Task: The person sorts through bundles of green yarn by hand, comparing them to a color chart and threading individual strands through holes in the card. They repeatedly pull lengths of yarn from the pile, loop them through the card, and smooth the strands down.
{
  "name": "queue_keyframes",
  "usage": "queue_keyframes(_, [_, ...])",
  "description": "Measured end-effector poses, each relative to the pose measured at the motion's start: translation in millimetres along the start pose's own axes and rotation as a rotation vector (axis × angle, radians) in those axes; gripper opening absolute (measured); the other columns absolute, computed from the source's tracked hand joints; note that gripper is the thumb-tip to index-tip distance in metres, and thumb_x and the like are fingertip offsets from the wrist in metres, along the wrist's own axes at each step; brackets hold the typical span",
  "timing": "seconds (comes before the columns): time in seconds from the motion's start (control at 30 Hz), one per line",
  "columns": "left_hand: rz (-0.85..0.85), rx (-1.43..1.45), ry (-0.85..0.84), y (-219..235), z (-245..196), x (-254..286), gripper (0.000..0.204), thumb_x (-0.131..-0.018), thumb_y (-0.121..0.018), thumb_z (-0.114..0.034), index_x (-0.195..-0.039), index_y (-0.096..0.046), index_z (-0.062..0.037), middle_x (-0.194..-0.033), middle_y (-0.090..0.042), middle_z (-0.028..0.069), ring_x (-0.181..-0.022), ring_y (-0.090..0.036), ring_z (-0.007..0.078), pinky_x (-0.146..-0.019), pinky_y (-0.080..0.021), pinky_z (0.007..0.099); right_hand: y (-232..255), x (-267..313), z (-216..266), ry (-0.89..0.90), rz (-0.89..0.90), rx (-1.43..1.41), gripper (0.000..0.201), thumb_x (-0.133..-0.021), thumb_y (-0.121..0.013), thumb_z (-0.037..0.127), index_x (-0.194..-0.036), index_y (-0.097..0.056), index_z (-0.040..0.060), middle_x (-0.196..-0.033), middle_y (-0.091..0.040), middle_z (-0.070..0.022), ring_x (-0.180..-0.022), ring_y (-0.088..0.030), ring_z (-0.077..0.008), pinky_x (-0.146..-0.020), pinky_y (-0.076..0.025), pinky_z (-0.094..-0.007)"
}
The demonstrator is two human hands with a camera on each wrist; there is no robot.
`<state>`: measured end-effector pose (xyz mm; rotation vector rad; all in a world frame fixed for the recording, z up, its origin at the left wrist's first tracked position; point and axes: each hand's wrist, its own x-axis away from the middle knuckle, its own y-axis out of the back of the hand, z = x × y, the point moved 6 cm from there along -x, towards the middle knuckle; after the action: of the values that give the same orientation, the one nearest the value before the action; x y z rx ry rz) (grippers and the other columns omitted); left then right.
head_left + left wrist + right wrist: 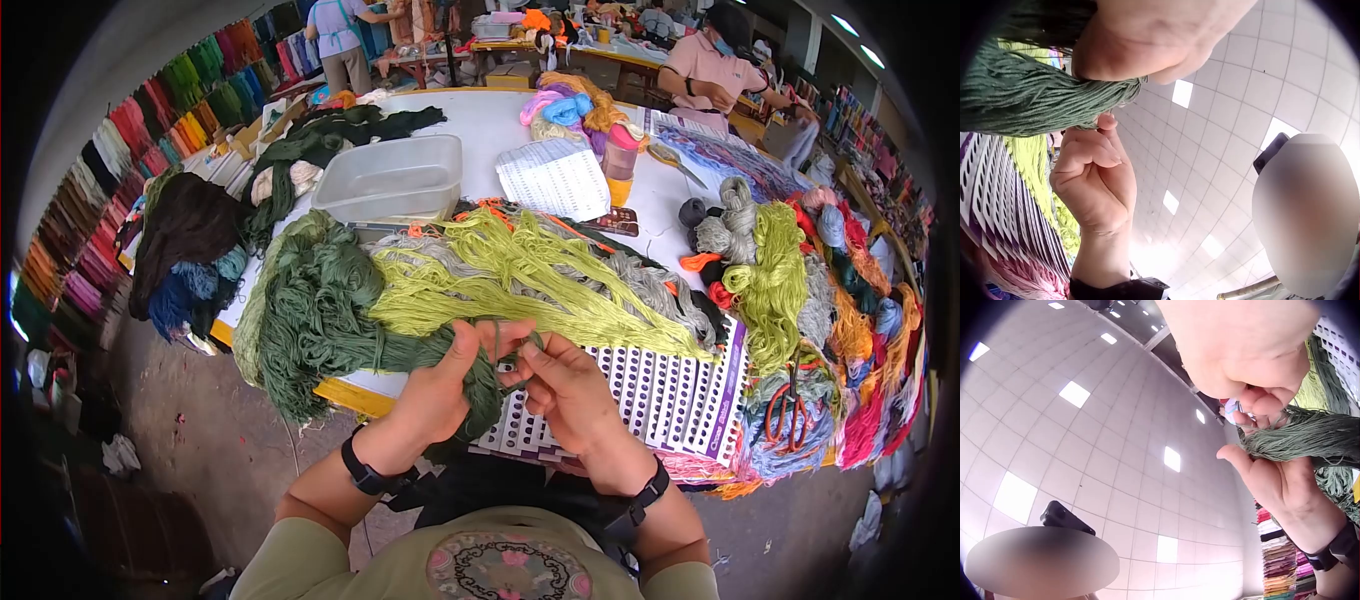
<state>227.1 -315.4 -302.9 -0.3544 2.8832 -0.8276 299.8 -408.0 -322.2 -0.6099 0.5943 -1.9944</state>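
Note:
A dark green hank of yarn point(330, 300) drapes over the table's front left and runs into both hands. My left hand point(440, 390) grips the bundle near its end, its thumb pointing up in the head view. The right wrist view shows this left hand point(1294, 487) below the strands point(1310, 437). My right hand point(572, 395) pinches yarn at the tip of the bundle with thumb and forefinger. In the left wrist view the right hand point(1094, 178) has its fingertips right at the gathered end point(1125, 94). The other fingers of the right hand are curled.
Lime green yarn point(520, 270) lies behind the hands, over white punched cards point(640, 400). A clear plastic bin point(390, 180), a printed sheet point(553, 180) and a cup point(620, 165) stand farther back. Orange-handled scissors point(787, 410) rest on yarn at right. Two people work beyond the table.

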Motion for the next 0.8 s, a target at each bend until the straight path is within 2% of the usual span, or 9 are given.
queue_keyframes(0.03, [0.016,-0.035,-0.005,0.2,2.2,-0.3,0.068,-0.093,-0.033,-0.058,-0.125,-0.049,-0.0005,-0.131,-0.047,0.0114,-0.114,-0.049,0.0177,-0.096,-0.042,0.0368,-0.7,0.9,0.8,-0.008,-0.040,0.087,0.017,-0.093,-0.058,0.022,-0.103,-0.061,0.0072,-0.084,-0.061,0.0016,-0.060,-0.045,-0.0031,-0.051,-0.037,-0.0186])
queue_keyframes(0.07, [0.016,-0.035,-0.004,0.3,1.9,0.5,0.068,-0.093,-0.033,-0.058,-0.125,-0.049,-0.0005,-0.131,-0.047,0.0114,-0.114,-0.049,0.0177,-0.096,-0.042,0.0368,-3.8,1.2,0.0,-0.008,-0.040,0.087,0.017,-0.093,-0.058,0.022,-0.103,-0.061,0.0072,-0.084,-0.061,0.0016,-0.060,-0.045,-0.0031,-0.051,-0.037,-0.0186])
queue_keyframes(0.13, [0.030,-0.237,0.063,0.2,5.8,2.5,0.071,-0.093,-0.030,-0.060,-0.129,-0.047,-0.0010,-0.132,-0.045,0.0084,-0.112,-0.046,0.0151,-0.099,-0.038,0.0349,-6.5,2.9,2.8,0.080,-0.080,0.323,0.018,-0.089,-0.064,0.021,-0.100,-0.064,0.0065,-0.083,-0.060,0.0043,-0.063,-0.046,-0.0019,-0.051,-0.039,-0.0184])
queue_keyframes(0.23, [0.062,-0.401,-0.002,1.2,6.5,1.0,0.070,-0.094,-0.030,-0.058,-0.132,-0.044,-0.0016,-0.129,-0.047,0.0066,-0.110,-0.045,0.0142,-0.098,-0.038,0.0332,-0.8,1.1,-2.4,0.125,-0.038,0.359,0.020,-0.087,-0.067,0.019,-0.102,-0.066,0.0069,-0.084,-0.060,0.0065,-0.064,-0.047,-0.0014,-0.053,-0.040,-0.0182])
queue_keyframes(0.37, [0.056,-0.364,0.011,2.2,8.6,1.5,0.065,-0.096,-0.029,-0.054,-0.132,-0.044,-0.0020,-0.126,-0.048,0.0077,-0.108,-0.048,0.0160,-0.095,-0.041,0.0336,-3.3,3.3,0.8,0.133,-0.014,0.344,0.020,-0.088,-0.065,0.019,-0.105,-0.065,0.0077,-0.084,-0.059,0.0074,-0.066,-0.047,-0.0014,-0.055,-0.040,-0.0176])
queue_keyframes(0.47, [0.013,-0.181,0.039,-1.1,5.8,3.0,0.056,-0.098,-0.032,-0.048,-0.127,-0.047,-0.0023,-0.122,-0.051,0.0089,-0.106,-0.052,0.0175,-0.091,-0.045,0.0340,-4.0,4.9,1.7,0.091,-0.017,0.276,0.023,-0.091,-0.062,0.019,-0.111,-0.062,0.0091,-0.088,-0.058,0.0075,-0.071,-0.046,-0.0010,-0.058,-0.040,-0.0175])
queue_keyframes(0.53, [-0.038,-0.146,0.020,0.4,1.1,4.3,0.048,-0.099,-0.036,-0.043,-0.122,-0.050,-0.0027,-0.117,-0.053,0.0096,-0.106,-0.054,0.0177,-0.090,-0.047,0.0350,-4.4,4.9,0.7,0.075,-0.009,0.128,0.026,-0.092,-0.060,0.019,-0.117,-0.058,0.0103,-0.094,-0.057,0.0070,-0.076,-0.045,-0.0009,-0.059,-0.040,-0.0178])
queue_keyframes(0.67, [-0.051,-0.077,0.025,0.7,1.4,3.2,0.043,-0.099,-0.040,-0.040,-0.119,-0.050,-0.0032,-0.114,-0.055,0.0092,-0.106,-0.055,0.0174,-0.088,-0.049,0.0352,-3.7,3.8,-1.1,0.062,0.002,0.118,0.029,-0.093,-0.059,0.019,-0.121,-0.056,0.0113,-0.097,-0.056,0.0065,-0.078,-0.045,-0.0010,-0.060,-0.040,-0.0181])
queue_keyframes(0.8, [-0.026,-0.115,0.055,-3.8,2.4,2.5,0.045,-0.100,-0.035,-0.040,-0.121,-0.049,-0.0032,-0.122,-0.051,0.0098,-0.113,-0.051,0.0183,-0.093,-0.045,0.0356,-1.4,2.6,-2.3,0.085,-0.034,0.284,0.025,-0.091,-0.061,0.018,-0.115,-0.059,0.0098,-0.096,-0.058,0.0061,-0.073,-0.046,-0.0017,-0.057,-0.041,-0.0182])
